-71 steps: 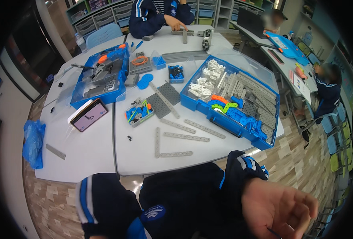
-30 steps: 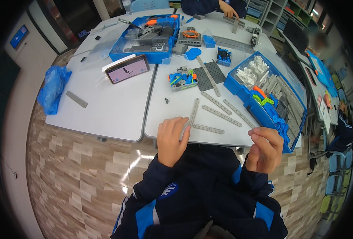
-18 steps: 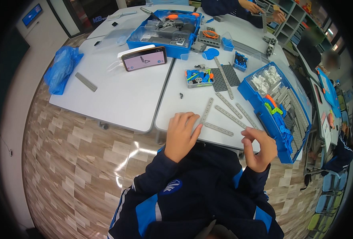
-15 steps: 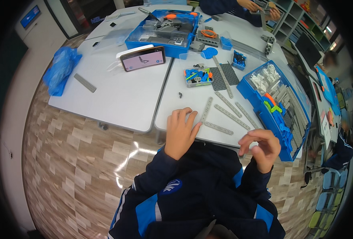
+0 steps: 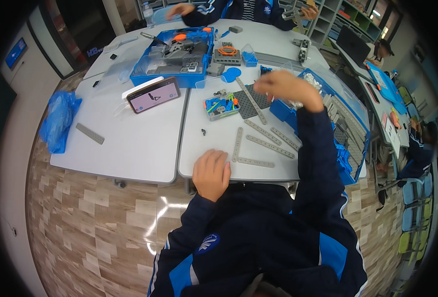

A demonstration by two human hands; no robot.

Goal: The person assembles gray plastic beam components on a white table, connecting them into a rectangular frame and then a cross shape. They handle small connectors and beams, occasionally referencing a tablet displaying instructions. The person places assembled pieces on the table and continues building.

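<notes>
My left hand [image 5: 211,174] lies on the front edge of the white table, fingers flat and holding nothing. My right hand [image 5: 290,89] is stretched forward above the left end of the blue parts box [image 5: 284,113]; its fingers point down and left, blurred, so any grip is unclear. It partly hides a small blue tray [image 5: 265,71]. Several grey perforated beams lie between my hands, among them an upright one [image 5: 237,144] and a crosswise one [image 5: 256,162] near my left hand. A longer beam [image 5: 251,100] rests across a dark perforated plate [image 5: 245,110].
A clear box of coloured parts [image 5: 224,113] and a small grey connector [image 5: 203,132] are left of the beams. Farther left stand a phone [image 5: 154,95], a large blue case [image 5: 172,80] and a blue plastic bag [image 5: 59,121]. Another person [image 5: 224,12] sits across the table.
My right hand has moved from the table's front edge forward over the parts box. My left hand has drawn back from the beams. The view has shifted, showing more of the person opposite.
</notes>
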